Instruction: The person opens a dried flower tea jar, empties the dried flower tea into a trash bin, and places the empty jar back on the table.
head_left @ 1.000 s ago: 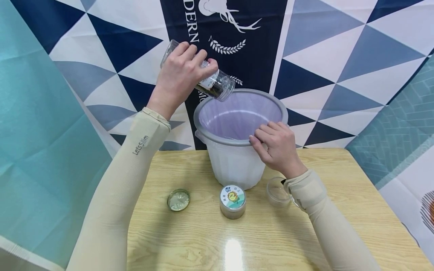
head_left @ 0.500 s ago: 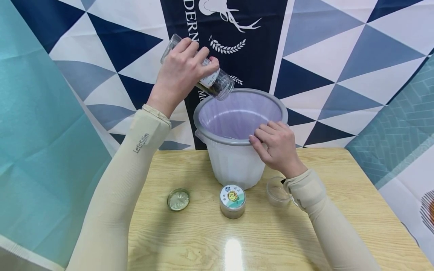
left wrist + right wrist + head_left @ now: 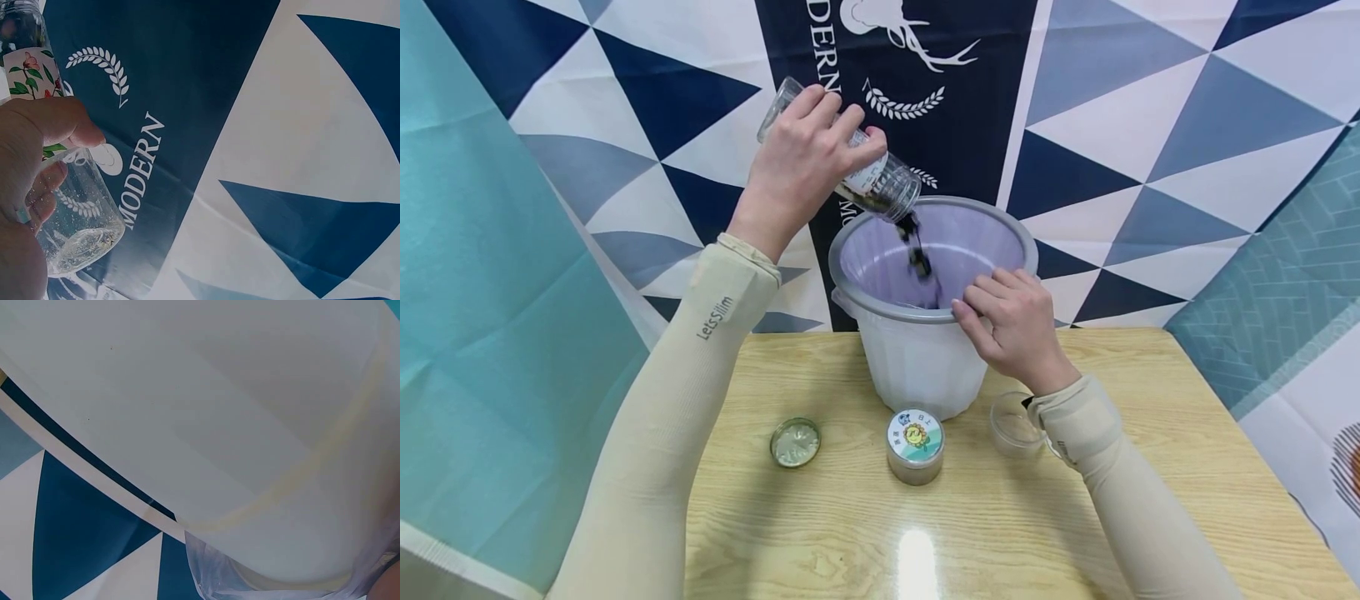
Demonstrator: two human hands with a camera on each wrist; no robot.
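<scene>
My left hand (image 3: 808, 162) grips a clear jar (image 3: 81, 212) with a flower-printed label, tilted mouth-down over the trash bin. Dark bits (image 3: 917, 257) fall from its mouth into the purple liner (image 3: 958, 242). In the left wrist view the jar's base end is see-through, with small specks on the wall. My right hand (image 3: 1013, 329) grips the grey rim (image 3: 880, 307) of the white trash bin (image 3: 925, 367) at its near right side, fingers curled over the edge. The right wrist view shows mostly the bin's outer wall (image 3: 187, 425) and the liner's overhang (image 3: 215, 569).
A small round tub (image 3: 914, 446) with a sunflower lid stands before the bin. Left of it lies a jar lid (image 3: 795, 442), inner side up. A clear cup (image 3: 1013, 423) sits near my right wrist. Patterned cloth (image 3: 1105, 125) hangs behind the wooden table (image 3: 820, 533).
Dark bits that sat inside the jar's neck now stream out into the bin. The jar tipped a little more steeply at first, its base rising. My right hand stays on the rim.
</scene>
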